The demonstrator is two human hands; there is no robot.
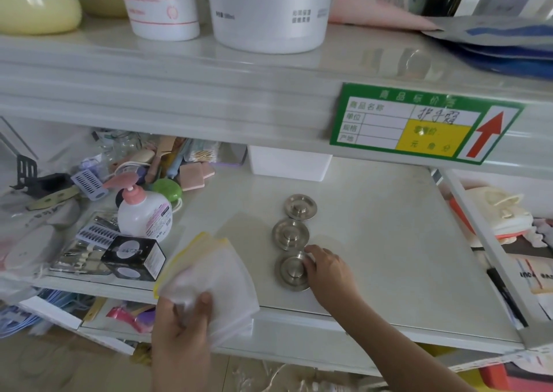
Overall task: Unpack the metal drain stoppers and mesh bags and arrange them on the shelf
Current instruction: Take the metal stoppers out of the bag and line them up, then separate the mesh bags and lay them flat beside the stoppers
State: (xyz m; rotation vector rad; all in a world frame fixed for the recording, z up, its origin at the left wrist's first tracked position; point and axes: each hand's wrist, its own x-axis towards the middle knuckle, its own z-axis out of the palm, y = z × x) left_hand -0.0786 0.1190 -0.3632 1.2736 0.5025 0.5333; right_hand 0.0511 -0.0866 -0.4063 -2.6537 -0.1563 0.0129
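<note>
The right hand (329, 272) is laid on the nearest drain stopper (293, 270), fingertips (309, 252) curled against its right rim, so it's touched at the edge, not lifted off the shelf (389, 242). A fanned stack of mesh bags (215, 275) is pinched tight in the left hand (182, 326), thumb on top, held over the shelf's front lip at about 7 o'clock from the stoppers.

Room-wise: a wide bare stretch of shelf is left at 3 o'clock of the stoppers, running out to the metal divider rail (478, 248). The front edge is close under the nearest stopper. Toward 9 o'clock things get crowded fast.

Count: three stoppers are lined up in a row from near to far, the second stopper (290, 234) and third stopper (300, 207) just about touching rim to rim. The bags can't be counted, too overlapped.

Looks: the stoppers are brushed silver discs, each with a raised round knob in the middle. The bags are white see-through mesh with yellow trim.

Further out at 9 o'clock, a lotion bottle (145, 212) with a pink pump and a small black box (134, 255) are parked among clutter. A white bin (288, 164) is tucked at 12 o'clock, and a green price tag (419, 122) is stuck on the shelf edge above.
</note>
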